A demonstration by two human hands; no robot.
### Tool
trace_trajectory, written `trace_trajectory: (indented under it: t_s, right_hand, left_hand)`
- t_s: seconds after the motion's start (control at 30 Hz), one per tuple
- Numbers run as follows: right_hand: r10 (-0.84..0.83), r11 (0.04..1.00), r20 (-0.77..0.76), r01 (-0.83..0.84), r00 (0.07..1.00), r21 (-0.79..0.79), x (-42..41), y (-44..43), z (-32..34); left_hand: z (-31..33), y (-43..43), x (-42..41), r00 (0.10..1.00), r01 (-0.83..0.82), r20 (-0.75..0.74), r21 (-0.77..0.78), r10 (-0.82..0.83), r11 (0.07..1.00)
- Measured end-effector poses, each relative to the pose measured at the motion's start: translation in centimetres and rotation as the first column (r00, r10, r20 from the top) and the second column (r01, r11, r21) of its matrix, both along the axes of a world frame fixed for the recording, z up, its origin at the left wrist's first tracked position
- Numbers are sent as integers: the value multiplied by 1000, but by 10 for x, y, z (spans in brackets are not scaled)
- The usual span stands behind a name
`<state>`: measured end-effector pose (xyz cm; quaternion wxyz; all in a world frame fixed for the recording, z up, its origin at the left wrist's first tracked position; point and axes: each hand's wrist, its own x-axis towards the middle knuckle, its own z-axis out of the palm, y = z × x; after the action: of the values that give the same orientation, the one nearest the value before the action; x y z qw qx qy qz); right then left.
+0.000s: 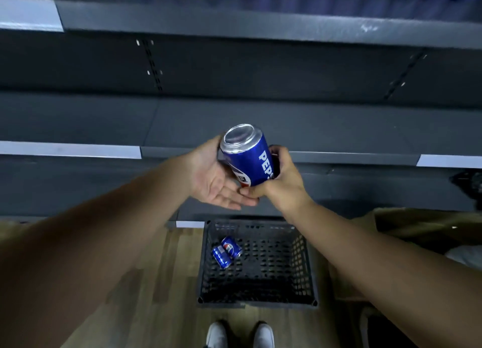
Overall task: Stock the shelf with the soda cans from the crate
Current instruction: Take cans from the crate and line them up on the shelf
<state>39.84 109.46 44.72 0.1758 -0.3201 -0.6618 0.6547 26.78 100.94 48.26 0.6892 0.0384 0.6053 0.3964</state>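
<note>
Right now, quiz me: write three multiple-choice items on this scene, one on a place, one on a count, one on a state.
1. Where does the crate stand?
A. on the top shelf
B. on the floor
C. on a cart

2. How many cans lie in the crate?
A. none
B. two
C. five

3. How is the raised can held?
A. it hangs from a hook
B. it stands alone on a shelf
C. the right hand grips it, the left hand lies open against it

Answers:
1 B: the crate sits on the wood floor just ahead of the person's shoes.
2 B: two blue cans lie on their sides near its far left corner.
3 C: the right hand's fingers curl round the raised can, while the left hand's fingers are straight.
</note>
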Motion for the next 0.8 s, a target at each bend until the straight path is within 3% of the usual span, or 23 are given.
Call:
trace_trajectory:
  t_s: [0.2,0.27,0.4,0.6,0.73,0.8]
  right_hand:
    - [44,982,-43,-36,998,187,-9,16,26]
    - [39,947,-47,-22,998,321,-12,22,34]
    - [47,816,-32,-20,998,578,-12,31,56]
    - [83,665,-193,89,978,741,-12,40,84]
    - [43,474,-194,151,980,867,-15,44,98]
    - [44,453,-167,130,985,882,-17,48,107]
  left_hand:
    - [34,6,0,989,-146,-17,83,147,986]
    - [40,7,1,978,-204,-11,127,207,971]
    - [56,7,3,964,-261,24,243,264,934]
    - [82,15,14,920,-386,96,394,380,834]
    - [95,24,21,881,-468,210,509,423,723]
    - [100,26,21,872,-489,300,572,387,658]
